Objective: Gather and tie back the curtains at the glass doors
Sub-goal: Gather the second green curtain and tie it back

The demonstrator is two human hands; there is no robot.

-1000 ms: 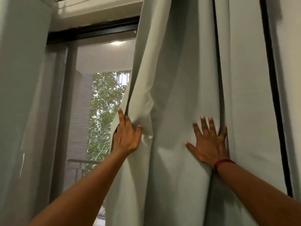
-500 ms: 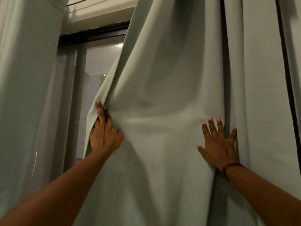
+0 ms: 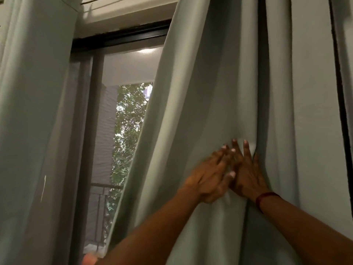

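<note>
The right curtain (image 3: 210, 92) hangs in front of the glass door (image 3: 129, 69). Its free leading edge slants from the top of the dark door frame (image 3: 122, 38) down toward the lower left, and the cloth bunches at mid-height where both hands meet. The left curtain (image 3: 34, 131) hangs well apart at the left edge of the view, with no hand on it.

Neither hand appears to have cloth enclosed, so the gathered pleats seem to be held only by pressure against the hanging fabric. If either palm lifts before a real hold is taken, the bundle will likely fall open and the leading edge swing across the glass. No tie-back is visible, so one hand will probably have to leave to fetch it, which is the likeliest moment to lose the gather. A hard downward drag could also strain whatever fixings sit out of sight above.

Both arms reach up and forward from the bottom of the view. The left hand (image 3: 208, 180), motion-blurred, lies palm to the cloth with fingers extended up and to the right, their tips overlapping the right hand (image 3: 247, 175). That hand, with a dark red wristband (image 3: 265, 197), presses flat with fingers spread upward, the little finger at the lip of a deep vertical fold (image 3: 261, 111). Each grip is spread and pressing, not pinching, though the blur hides the left thumb.
</note>
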